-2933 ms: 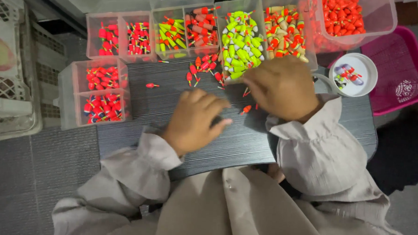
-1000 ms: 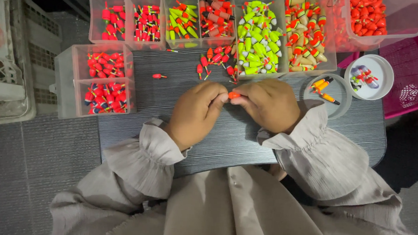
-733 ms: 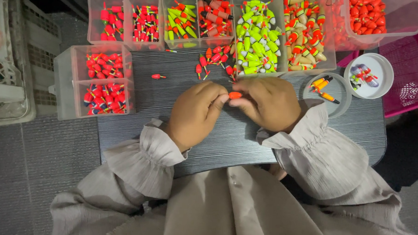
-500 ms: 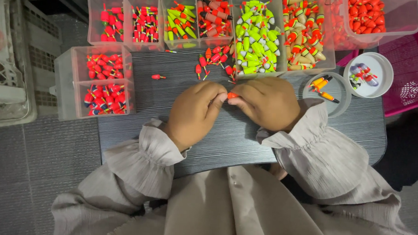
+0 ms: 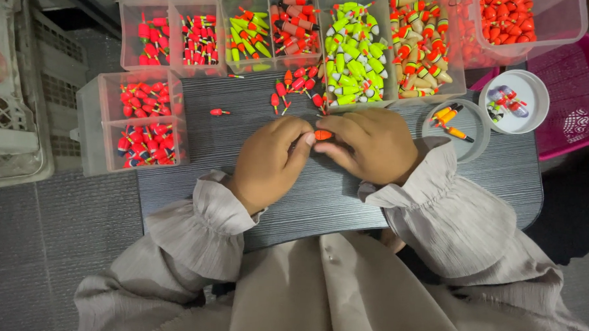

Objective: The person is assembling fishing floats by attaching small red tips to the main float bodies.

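At the middle of a dark ribbed table point(image 5: 503, 179), the left hand point(image 5: 268, 158) and right hand point(image 5: 370, 145) meet, fingertips pinched together on a small orange float point(image 5: 322, 134). Clear compartment boxes point(image 5: 351, 50) of bright floats stand beyond.

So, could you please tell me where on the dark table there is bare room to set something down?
The dark table is bare right of the right hand, below the shallow round dish, and left of the left hand, below the lone float. It is crowded above the hands, where loose floats lie against the compartment trays.
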